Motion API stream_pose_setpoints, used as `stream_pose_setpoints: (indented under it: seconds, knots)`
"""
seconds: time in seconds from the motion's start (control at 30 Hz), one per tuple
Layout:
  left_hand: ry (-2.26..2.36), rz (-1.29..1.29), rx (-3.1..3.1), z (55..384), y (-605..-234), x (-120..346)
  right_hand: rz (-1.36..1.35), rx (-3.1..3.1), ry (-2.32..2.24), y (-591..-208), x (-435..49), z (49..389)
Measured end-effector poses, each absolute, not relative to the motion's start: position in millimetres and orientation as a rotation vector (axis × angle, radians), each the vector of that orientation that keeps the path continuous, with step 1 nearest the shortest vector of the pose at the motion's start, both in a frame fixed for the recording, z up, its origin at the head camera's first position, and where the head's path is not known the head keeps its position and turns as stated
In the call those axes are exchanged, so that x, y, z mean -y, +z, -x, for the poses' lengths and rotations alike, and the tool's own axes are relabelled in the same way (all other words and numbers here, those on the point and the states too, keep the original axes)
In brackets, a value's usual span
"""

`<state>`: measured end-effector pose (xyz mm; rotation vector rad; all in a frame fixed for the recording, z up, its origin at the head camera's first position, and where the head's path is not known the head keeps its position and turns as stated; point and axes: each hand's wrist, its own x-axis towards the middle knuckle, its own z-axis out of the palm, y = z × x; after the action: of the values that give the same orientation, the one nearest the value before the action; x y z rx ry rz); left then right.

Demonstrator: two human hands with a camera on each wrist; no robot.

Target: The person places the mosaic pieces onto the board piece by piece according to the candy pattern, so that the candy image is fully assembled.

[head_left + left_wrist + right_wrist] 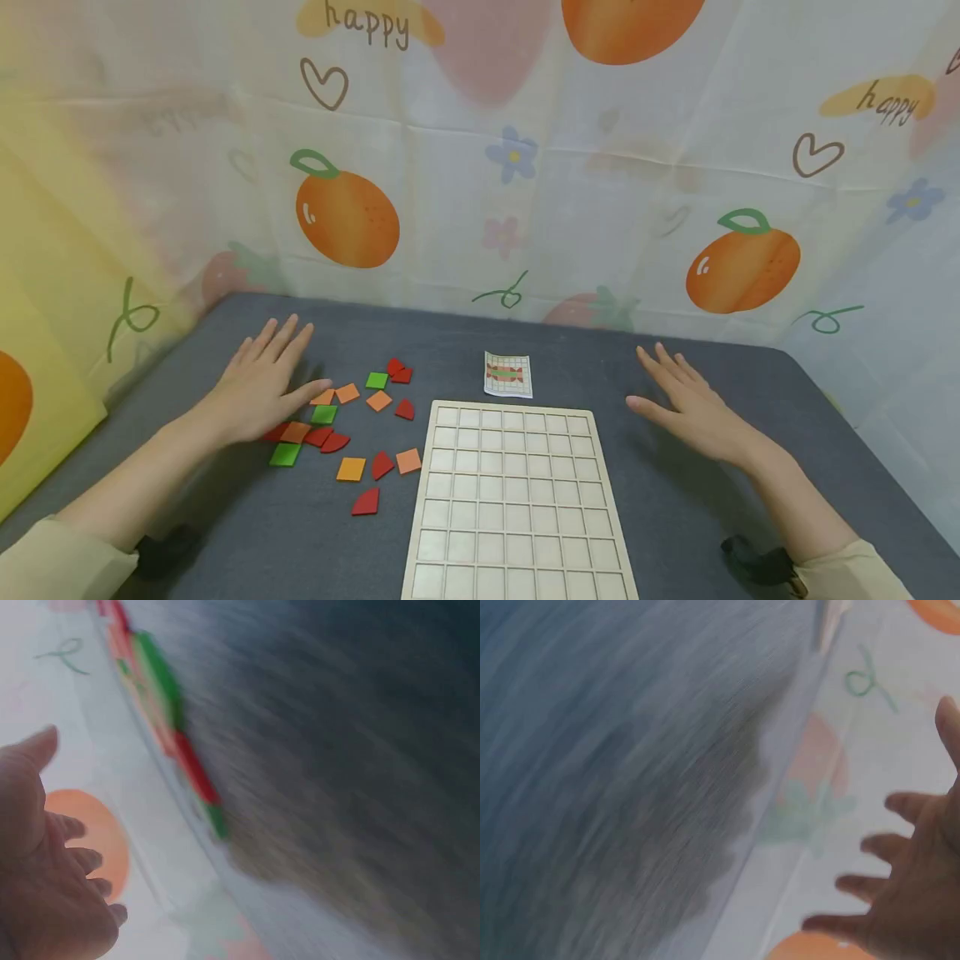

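Observation:
My left hand (258, 387) is held over the left side of the table with its fingers spread, nothing in it. Beside its thumb lie scattered flat tiles: red quarter-round ones (366, 502), orange squares (351, 469) and green squares (286, 454). Some of them overlap in a small heap. On the right side, my right hand (690, 408) hovers with straight fingers and holds nothing. Between the hands lies a pale wooden grid board (517, 500), its square cells bare. Just behind the board is a small printed card (507, 374) with a candy-like pattern on a grid.
A dark grey cloth covers the table (675, 533). Behind it hangs a white curtain (450, 208) printed with oranges and hearts, with a yellow section (52, 250) at the left. Dark bands (757, 562) sit at both wrists.

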<state>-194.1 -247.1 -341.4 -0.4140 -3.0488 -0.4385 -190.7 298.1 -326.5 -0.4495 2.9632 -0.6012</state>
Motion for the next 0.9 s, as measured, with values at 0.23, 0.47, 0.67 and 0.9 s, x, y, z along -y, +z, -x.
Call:
stream_pose_setpoints:
  seconds: [0.23, 0.47, 0.67, 0.9]
  knots:
    - [-0.795, 0.458, 3.03, 203, -324, 217, 0.616, -2.724, -0.853, -326, -271, 190]
    - [-1.06, 0.44, 3.008, 212, -327, 189, 0.721, -2.569, -0.887, -333, -260, 197]
    - [-1.142, 0.45, 3.005, 224, -340, 173, 0.749, -2.509, -0.864, -342, -261, 204]
    - [-1.155, 0.416, 2.989, 230, -354, 161, 0.773, -2.496, -0.83, -346, -264, 206]
